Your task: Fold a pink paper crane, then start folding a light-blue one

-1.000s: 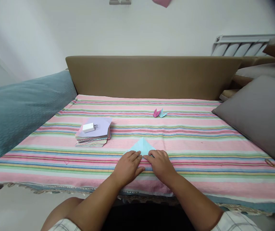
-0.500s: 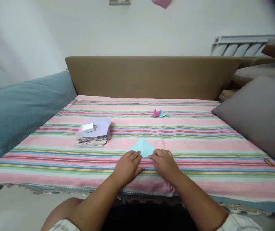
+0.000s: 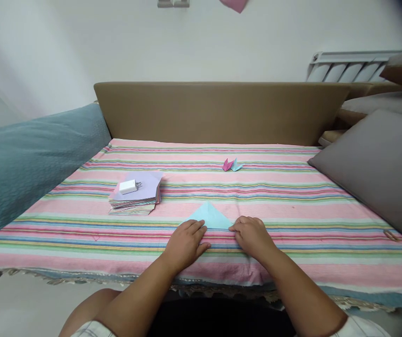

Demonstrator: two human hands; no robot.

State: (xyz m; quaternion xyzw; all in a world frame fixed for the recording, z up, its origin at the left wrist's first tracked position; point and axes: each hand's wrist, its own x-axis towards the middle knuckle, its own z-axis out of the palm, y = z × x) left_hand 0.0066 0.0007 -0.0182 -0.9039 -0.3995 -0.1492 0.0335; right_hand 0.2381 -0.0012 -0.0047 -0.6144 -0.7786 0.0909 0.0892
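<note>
A light blue sheet of origami paper (image 3: pixel 211 216), folded into a triangle, lies on the striped cover with its point facing away from me. My left hand (image 3: pixel 186 241) rests open and flat over its left part, fingers stretched out, covering the left corner. At the right corner my right hand (image 3: pixel 253 236) is closed, its curled fingers pressed together on the bottom edge of the paper. Farther back, a folded magenta paper piece (image 3: pixel 227 165) and a folded light blue paper piece (image 3: pixel 236 165) sit side by side.
A stack of coloured paper (image 3: pixel 145 187) lies to the left, with a white charger plug (image 3: pixel 128 186) on top. Grey cushions (image 3: pixel 376 168) are on the right, a blue-covered armrest (image 3: pixel 39 154) on the left. Behind stands a brown backrest (image 3: pixel 215 112).
My right hand has slid right along the paper's bottom edge to its right corner, uncovering more of the triangle. My left hand has stayed in place.
</note>
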